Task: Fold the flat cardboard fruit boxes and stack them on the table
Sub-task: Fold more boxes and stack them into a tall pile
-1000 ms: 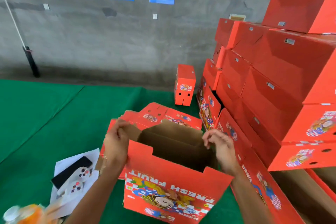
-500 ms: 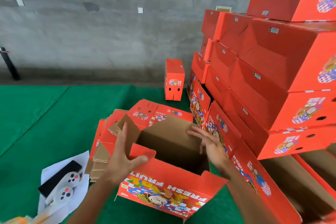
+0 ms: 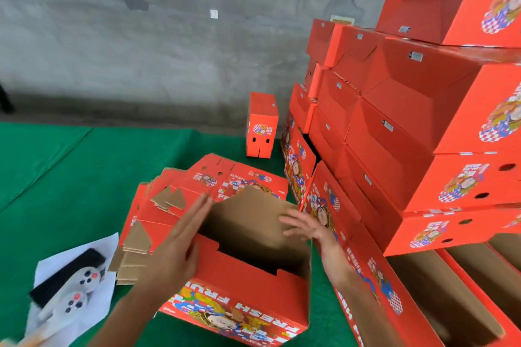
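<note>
The box (image 3: 239, 290) stands half-formed at the near edge of the table (image 3: 70, 177), open at the top, brown inside, its printed red front wall facing the person. The left hand (image 3: 180, 245) lies flat with straight fingers against the left end flap, pressing it inward over the opening. The right hand (image 3: 307, 227) is spread wide at the right end, fingers apart, touching or just short of the brown inner wall; I cannot tell which. Neither hand grips anything.

The step looks like tucking the end flaps in so the walls lock. To do it well, I would push each flap along its crease rather than at the middle, keep the long walls square while the ends go in, and press both ends evenly so the box does not skew. The near wall has a stepped cut-out on its top edge; a flap probably has to seat there, so it wants guiding, not forcing, or the cardboard may buckle.

Just beyond the box lies a fanned pile of flats (image 3: 180, 197), red side up with brown corners showing. One small folded box (image 3: 262, 124) stands upright further back, near the wall. To the right, a tall stack (image 3: 408, 127) of finished boxes rises, close beside the right wrist. At near left a white sheet (image 3: 104, 245) carries a black object and a white controller (image 3: 76, 287).
</note>
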`<state>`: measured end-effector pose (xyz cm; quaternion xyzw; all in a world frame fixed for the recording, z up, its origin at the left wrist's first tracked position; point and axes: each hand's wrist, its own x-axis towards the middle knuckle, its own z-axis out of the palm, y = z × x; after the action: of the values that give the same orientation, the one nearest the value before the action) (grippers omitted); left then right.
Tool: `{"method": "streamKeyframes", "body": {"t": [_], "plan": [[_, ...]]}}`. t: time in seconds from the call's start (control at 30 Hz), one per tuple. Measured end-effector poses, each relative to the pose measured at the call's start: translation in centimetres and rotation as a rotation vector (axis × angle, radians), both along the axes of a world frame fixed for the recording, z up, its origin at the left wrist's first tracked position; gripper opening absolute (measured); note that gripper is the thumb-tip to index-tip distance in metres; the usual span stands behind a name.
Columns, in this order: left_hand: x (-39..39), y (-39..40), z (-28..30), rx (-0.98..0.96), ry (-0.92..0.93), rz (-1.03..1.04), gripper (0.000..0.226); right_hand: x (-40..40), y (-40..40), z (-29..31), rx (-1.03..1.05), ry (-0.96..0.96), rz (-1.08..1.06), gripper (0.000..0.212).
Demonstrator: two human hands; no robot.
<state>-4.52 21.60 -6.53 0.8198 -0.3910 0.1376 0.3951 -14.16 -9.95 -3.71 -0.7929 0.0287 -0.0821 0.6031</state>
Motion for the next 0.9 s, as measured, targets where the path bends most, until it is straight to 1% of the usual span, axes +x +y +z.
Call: {"method": "streamKeyframes", "body": {"t": [0.07,0.1,0.17,0.2,0.23,0.27,0.33,0.37,0.4,0.43,0.5,0.53,0.57,0.63,0.67,0.7,0.73,0.77,0.8,0.83,0.87,0.9], "plan": [[-0.4,0.4,-0.1,0.081,-0.021,-0.056,0.071,0.5,1.4,-0.6,0.009,-0.029,-0.053,0.064],[-0.6,0.6,-0.2,0.111,-0.001,-0.048,0.066,0.4,2.1,-1.0,-0.023,-0.073,-0.069,0.062],[-0.9,0.8,-0.5,0.165,0.041,-0.029,0.058,0.0,3.2,-2.3,-0.186,-0.175,-0.105,0.058],[-1.0,0.8,-0.6,0.170,0.057,-0.022,0.049,0.0,3.6,-3.0,-0.294,-0.227,-0.141,0.059],[-1.0,0.8,-0.7,0.157,0.076,-0.012,0.040,0.0,3.9,-3.8,-0.389,-0.261,-0.189,0.065],[-1.0,0.8,-0.7,0.136,0.105,0.003,0.036,0.3,4.2,-4.5,-0.431,-0.273,-0.242,0.077],[-1.1,0.6,-0.7,0.092,0.178,0.022,0.041,0.6,4.4,-4.9,-0.371,-0.212,-0.343,0.106],[-1.1,0.5,-0.8,0.074,0.201,0.022,0.048,0.6,4.1,-4.8,-0.307,-0.165,-0.347,0.110],[-1.1,0.4,-0.9,0.058,0.213,0.016,0.057,0.3,3.7,-4.8,-0.260,-0.121,-0.315,0.105],[-1.0,0.2,-1.1,0.051,0.224,0.016,0.070,-0.2,3.4,-4.8,-0.274,-0.098,-0.262,0.090],[-0.5,0.1,-1.4,0.043,0.298,0.064,0.097,-1.6,3.0,-5.1,-0.445,-0.143,-0.153,0.058],[-0.2,0.0,-1.6,0.048,0.341,0.097,0.105,-2.2,3.2,-5.4,-0.522,-0.178,-0.074,0.049],[-0.1,0.1,-1.9,0.053,0.376,0.111,0.107,-2.7,3.4,-5.7,-0.587,-0.193,0.009,0.045],[0.2,0.5,-2.5,-0.013,0.452,0.123,0.096,-2.7,4.0,-6.0,-0.680,-0.174,0.101,0.042],[0.2,0.7,-2.6,-0.079,0.514,0.130,0.084,-2.5,4.2,-6.1,-0.723,-0.150,0.089,0.044],[0.3,0.7,-2.2,-0.123,0.574,0.137,0.068,-2.2,4.4,-6.1,-0.778,-0.114,0.052,0.047],[0.3,0.6,-1.9,-0.094,0.611,0.160,0.050,-1.8,4.4,-6.1,-0.831,-0.065,0.020,0.051],[0.6,0.3,-1.6,0.016,0.617,0.176,0.044,-1.5,4.4,-5.9,-0.857,-0.015,0.001,0.057],[0.8,0.0,-1.6,0.185,0.585,0.195,0.062,-1.1,4.2,-5.8,-0.854,0.027,-0.005,0.064],[0.9,-0.4,-1.8,0.355,0.558,0.243,0.084,-0.7,4.1,-5.8,-0.852,0.056,-0.008,0.069],[0.9,-1.1,-1.8,0.493,0.534,0.303,0.100,-0.3,4.2,-5.8,-0.884,0.075,-0.015,0.073],[1.0,-1.7,-1.8,0.556,0.532,0.362,0.111,0.1,4.4,-5.8,-0.944,0.081,-0.029,0.076]]}}
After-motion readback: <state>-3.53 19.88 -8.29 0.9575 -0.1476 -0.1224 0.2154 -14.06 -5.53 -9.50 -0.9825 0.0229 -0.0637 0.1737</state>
